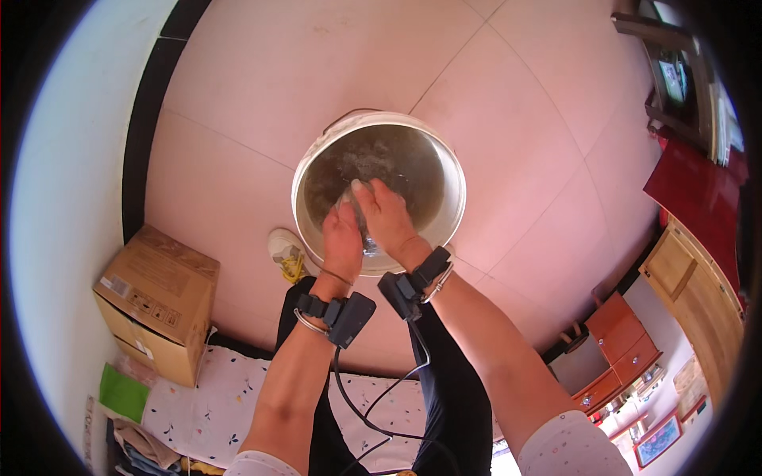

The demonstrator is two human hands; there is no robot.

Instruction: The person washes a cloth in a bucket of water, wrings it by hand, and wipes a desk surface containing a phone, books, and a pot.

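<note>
Since both hands meet over the pail, we list first one grey bundle [361, 214], wet-looking, probably cloth, between the palms above the water and inside the rim. Left hand [343, 242]: fingers curled against its near side. Right hand [388, 220]: fingers bent over its other side, so we record both as grasping it. Its full outline is hidden from us.

Handling, in our judgement: soft and limp, heavier for the water it carries, somewhat slippery, hardly fragile. Best hold: a full-palm grip from both sides, around the thick middle rather than at a loose edge.

Container: one round, pale bucket [459, 194], holding murky grey-brown water [409, 155] with a paler patch of froth or sediment.

Surface: pinkish tiled floor [524, 119], thin dark joints; a light shoe [286, 247] with yellow laces just beside the bucket.

Room: at left, a cardboard box [151, 274], a bed or bench with a speckled cover [206, 401] and a green cloth [123, 393]; at right, an orange-brown cabinet [615, 329], pale wooden furniture [686, 266] and a dark red cover [690, 186].
</note>
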